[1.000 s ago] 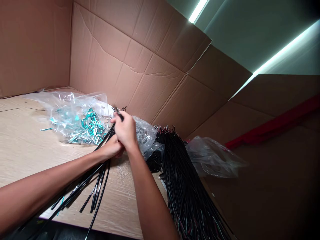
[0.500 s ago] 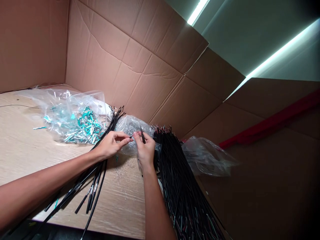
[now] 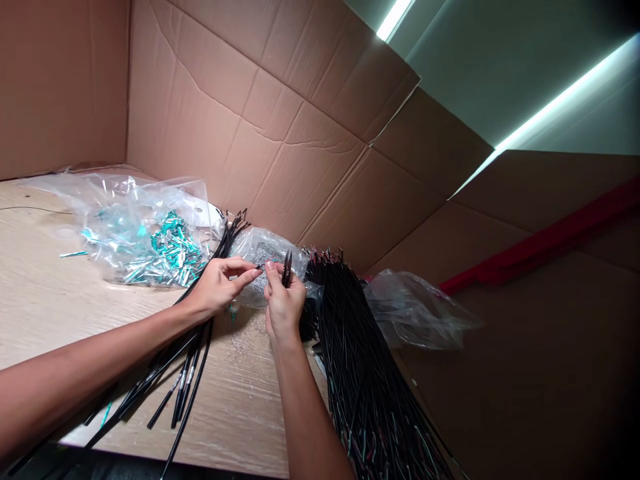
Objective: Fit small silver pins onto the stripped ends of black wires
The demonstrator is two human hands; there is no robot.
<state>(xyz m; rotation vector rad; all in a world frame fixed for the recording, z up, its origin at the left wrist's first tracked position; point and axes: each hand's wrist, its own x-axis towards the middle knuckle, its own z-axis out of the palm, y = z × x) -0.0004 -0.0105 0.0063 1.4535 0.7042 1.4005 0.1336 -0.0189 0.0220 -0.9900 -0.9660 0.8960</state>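
My left hand (image 3: pixel 225 285) has its thumb and forefinger closed on the end of a thin black cable (image 3: pixel 259 267). Right beside it, my right hand (image 3: pixel 285 307) is closed around dark, pointed tweezers (image 3: pixel 287 269) whose tips point upward. Its thumb and forefinger meet close to the cable end, where thin coloured wires seem to show; the detail is too small to make out. Under my left wrist and forearm lies a loose bundle of black cables (image 3: pixel 193 373). Behind the fingers is a clear bag (image 3: pixel 255 243) of silvery scraps.
A large clear bag (image 3: pixel 145 233) with green and silver strips lies at the left. To the right, a thick bundle of black cables (image 3: pixel 370 360) hangs toward me. Another clear plastic bag (image 3: pixel 420 310) is beyond it. Cardboard walls (image 3: pixel 225 100) enclose the wooden table (image 3: pixel 245 420).
My right hand has shifted slightly left and turned, so the tweezers stand more upright with their prongs visibly apart. My left hand keeps its pinch on the cable end. The view has moved slightly.
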